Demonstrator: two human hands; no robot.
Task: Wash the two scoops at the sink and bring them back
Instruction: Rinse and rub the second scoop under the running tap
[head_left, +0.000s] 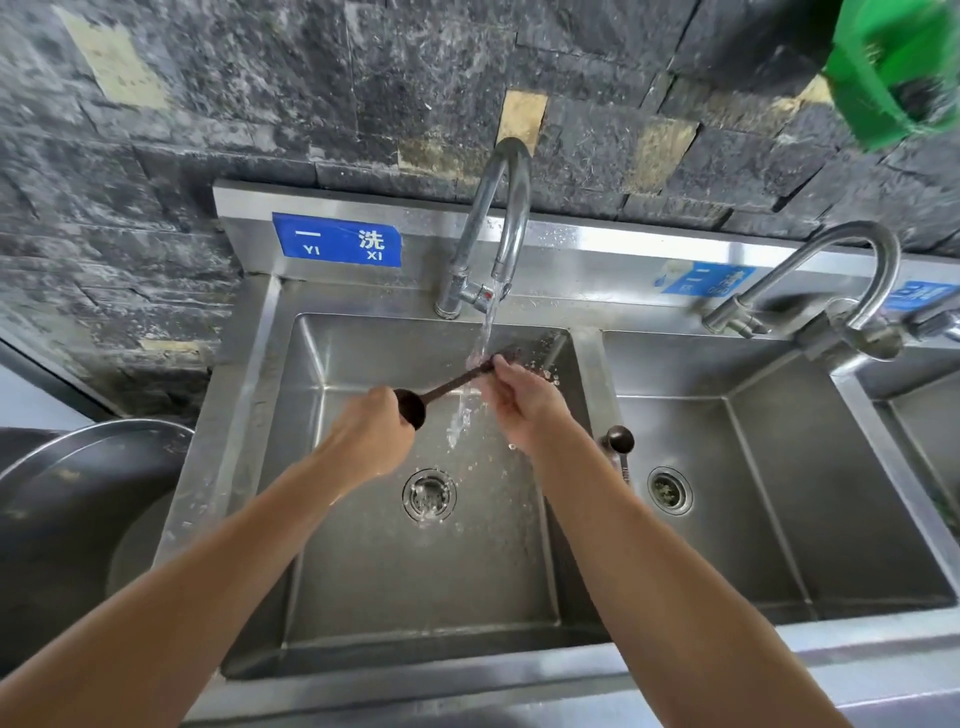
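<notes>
Head view: in the middle of the frame both hands hold one dark scoop (441, 389) over the left basin of the steel sink (363, 571). Its long axis runs from lower left to upper right, with the round bowl at the lower left end and the thin handle pointing up and right. The left hand (371, 436) is curled round the bowl end. The right hand (519, 402) pinches the handle tip with bent fingers. Water (485, 332) from the tap (498, 218) falls on the handle just beside the right hand. The second scoop (621, 441) lies right of centre on the ridge between the basins, bowl uppermost, handle pointing down the frame, partly hidden by the right forearm.
</notes>
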